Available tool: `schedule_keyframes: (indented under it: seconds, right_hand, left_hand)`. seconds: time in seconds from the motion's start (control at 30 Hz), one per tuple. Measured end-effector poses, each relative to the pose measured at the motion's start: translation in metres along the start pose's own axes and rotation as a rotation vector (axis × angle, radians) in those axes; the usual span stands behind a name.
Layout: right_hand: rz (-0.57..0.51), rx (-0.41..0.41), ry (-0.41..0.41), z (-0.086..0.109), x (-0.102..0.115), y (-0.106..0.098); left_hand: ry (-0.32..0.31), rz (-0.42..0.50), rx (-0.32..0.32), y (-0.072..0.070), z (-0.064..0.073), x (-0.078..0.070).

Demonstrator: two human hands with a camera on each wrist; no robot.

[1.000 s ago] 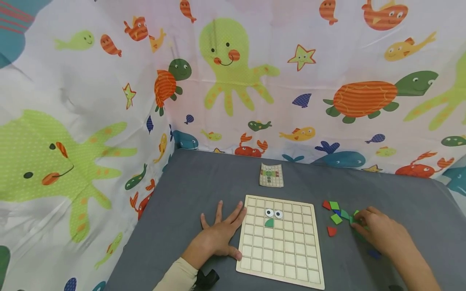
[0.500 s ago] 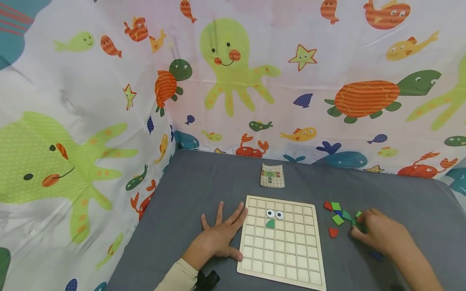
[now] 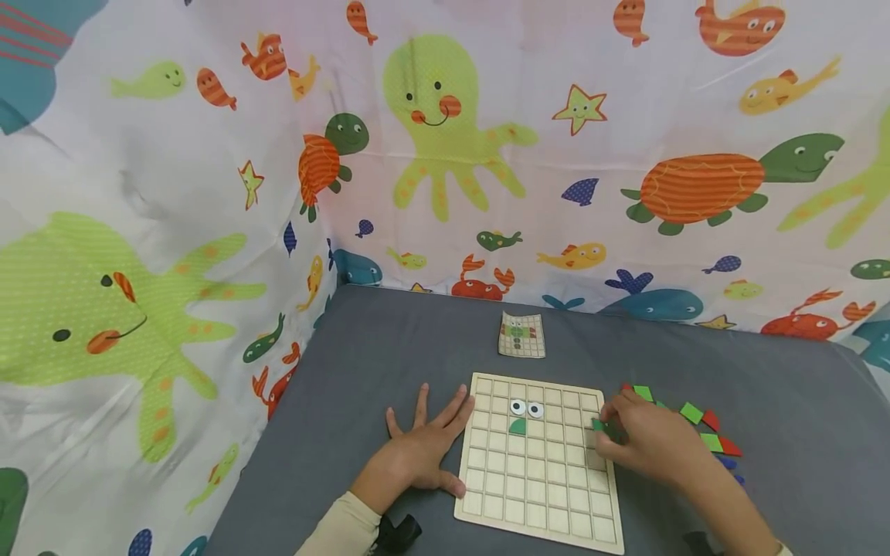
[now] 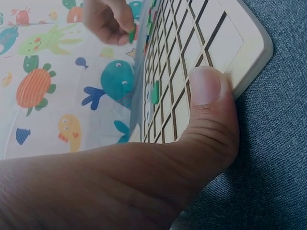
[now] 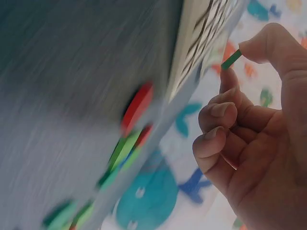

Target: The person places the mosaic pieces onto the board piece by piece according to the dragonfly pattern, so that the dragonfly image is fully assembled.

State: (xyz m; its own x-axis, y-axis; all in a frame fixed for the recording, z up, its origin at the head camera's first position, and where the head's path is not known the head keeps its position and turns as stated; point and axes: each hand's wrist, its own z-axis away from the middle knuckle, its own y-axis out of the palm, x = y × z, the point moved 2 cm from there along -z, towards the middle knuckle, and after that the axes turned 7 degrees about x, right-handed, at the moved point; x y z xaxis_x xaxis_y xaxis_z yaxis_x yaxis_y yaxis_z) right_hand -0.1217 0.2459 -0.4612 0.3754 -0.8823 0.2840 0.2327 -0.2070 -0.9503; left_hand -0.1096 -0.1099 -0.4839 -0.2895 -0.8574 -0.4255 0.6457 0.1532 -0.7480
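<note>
A wooden grid board [image 3: 531,479] lies on the grey cloth. Two round eye pieces [image 3: 526,408] and a green quarter-round tile [image 3: 518,425] sit in its upper cells. My left hand [image 3: 417,455] rests at the board's left edge with fingers spread; in the left wrist view its thumb [image 4: 206,91] presses on the rim. My right hand [image 3: 650,436] pinches a dark green tile [image 5: 231,60] between thumb and index finger, over the board's right edge. The other fingers of that hand are curled in.
Loose red, green and blue tiles [image 3: 711,442] lie right of the board, partly hidden behind the right hand. A small picture card [image 3: 521,336] with a coloured grid pattern stands behind the board. A sea-animal curtain [image 3: 487,154] borders the cloth-covered table [image 3: 403,340].
My right hand has picked a green tile out of the loose pile and moved left with it to the board's right edge. The left hand has stayed in place.
</note>
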Motion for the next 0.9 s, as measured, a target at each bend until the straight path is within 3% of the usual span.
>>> schedule_keyframes:
  seconds: [0.13, 0.37, 0.63, 0.9]
  right_hand:
    - [-0.024, 0.035, -0.032, -0.016, 0.027, 0.012]
    - [0.017, -0.010, -0.083, -0.032, 0.057, 0.025]
    - [0.088, -0.040, -0.085, -0.040, 0.069, 0.034]
    - [0.078, -0.032, -0.051, -0.044, 0.072, 0.036]
  left_hand:
    - [0.004, -0.002, 0.000, 0.002, 0.001, 0.000]
    - [-0.003, -0.009, -0.021, 0.004, 0.001, 0.000]
    - [-0.013, -0.018, -0.020, 0.004, 0.000, -0.001]
    - [-0.028, -0.037, -0.021, 0.002, -0.001, -0.002]
